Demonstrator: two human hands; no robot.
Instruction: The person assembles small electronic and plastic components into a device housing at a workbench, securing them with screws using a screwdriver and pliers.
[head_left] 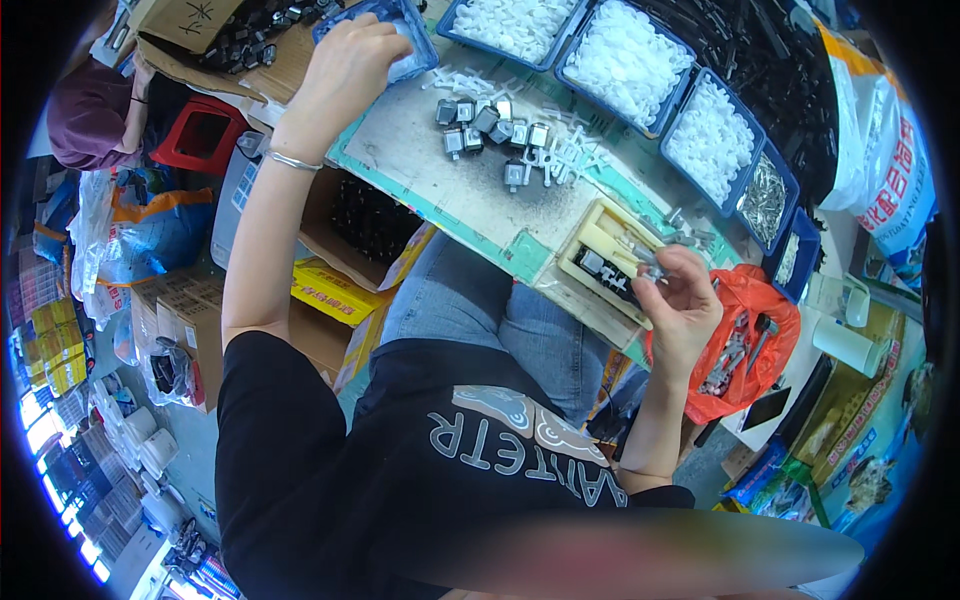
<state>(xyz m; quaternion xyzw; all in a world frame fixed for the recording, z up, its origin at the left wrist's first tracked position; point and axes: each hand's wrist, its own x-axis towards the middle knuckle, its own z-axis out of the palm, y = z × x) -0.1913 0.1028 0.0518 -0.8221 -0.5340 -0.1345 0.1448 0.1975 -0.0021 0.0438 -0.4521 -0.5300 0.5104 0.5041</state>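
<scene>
My left hand (pixel 350 62) reaches over a blue tray (pixel 421 50) at the upper left. Its fingers are curled down, and their tips and anything between them are hidden. My right hand (pixel 684 305) pinches a small grey-white plastic piece (pixel 653 271) between thumb and fingers. That hand is over the right side of a cream plastic fixture (pixel 575 262) at the bench's front edge. A black block with pale cross-shaped parts (pixel 607 276) sits in the fixture. Beyond it lie several grey-and-black blocks (pixel 487 121) and a heap of white T-shaped pieces (pixel 567 157).
Blue bins of white parts (pixel 655 125) line the bench's far side, beside a bin of metal pins (pixel 764 200). A red plastic bag (pixel 781 345) of parts stands right of my right hand. Cardboard boxes (pixel 203 318) stand at left; another person (pixel 92 115) is at upper left.
</scene>
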